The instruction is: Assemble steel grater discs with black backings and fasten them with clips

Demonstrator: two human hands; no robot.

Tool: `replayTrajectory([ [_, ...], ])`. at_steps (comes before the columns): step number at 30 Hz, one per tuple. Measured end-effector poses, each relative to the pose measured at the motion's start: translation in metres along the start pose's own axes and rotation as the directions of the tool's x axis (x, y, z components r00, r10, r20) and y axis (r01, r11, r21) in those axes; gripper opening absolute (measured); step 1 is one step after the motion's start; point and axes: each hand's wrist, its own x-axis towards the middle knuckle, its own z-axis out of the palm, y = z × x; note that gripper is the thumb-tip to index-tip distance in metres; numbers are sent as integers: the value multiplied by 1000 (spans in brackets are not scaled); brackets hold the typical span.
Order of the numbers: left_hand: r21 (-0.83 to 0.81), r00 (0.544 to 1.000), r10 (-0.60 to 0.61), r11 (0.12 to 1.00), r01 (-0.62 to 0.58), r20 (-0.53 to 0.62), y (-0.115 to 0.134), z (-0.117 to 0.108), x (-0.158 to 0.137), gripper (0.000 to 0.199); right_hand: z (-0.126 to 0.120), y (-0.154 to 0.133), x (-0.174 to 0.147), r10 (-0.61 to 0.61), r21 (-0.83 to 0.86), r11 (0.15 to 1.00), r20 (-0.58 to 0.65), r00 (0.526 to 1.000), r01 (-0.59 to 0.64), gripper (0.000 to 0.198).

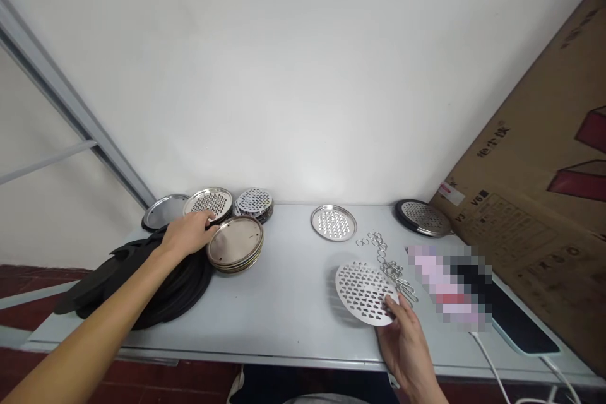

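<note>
On the pale surface [284,309], a single perforated round tray [334,223] lies flat, and it serves here as the landmark. In front of this tray, a little to its right, the right hand [404,338] holds a thin perforated metal disc [362,293] tilted above the surface, its fingers closed on the disc's near right edge. Well to the left of the tray, the left hand [187,232] is at the rim of a stacked perforated tray [208,203]; I cannot tell how far its fingers are open, or if they grip. Also left of the landmark are a stack of plain round trays [235,241], a pile of perforated discs [254,201] and, farther, black round pieces [161,293]. Small metal rings [381,255] lie just to its right.
</note>
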Motion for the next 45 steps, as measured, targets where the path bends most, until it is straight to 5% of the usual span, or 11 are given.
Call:
replayTrajectory([
  [9,86,1000,10,996,-10,11,-29,-1,25,36,-2,2,1,4,-13,1000,22,1000,-4,41],
  [19,137,996,90,986,-91,8,-23,6,30,19,-4,3,1,-14,-43,999,48,999,16,40],
  [32,257,961,157,962,-96,-227,-8,-32,2,27,-3,3,0,-44,-96,994,56,997,50,43],
  [37,207,848,334,940,-270,-412,24,-44,-37,27,-4,3,0,-38,-71,997,82,996,44,40],
  [41,202,768,505,862,-464,-393,58,-34,-71,29,-5,4,1,-42,-75,996,79,996,47,38],
  [45,283,548,764,639,-716,-340,96,1,-107,25,-3,1,0,-55,-11,998,11,998,56,34],
])
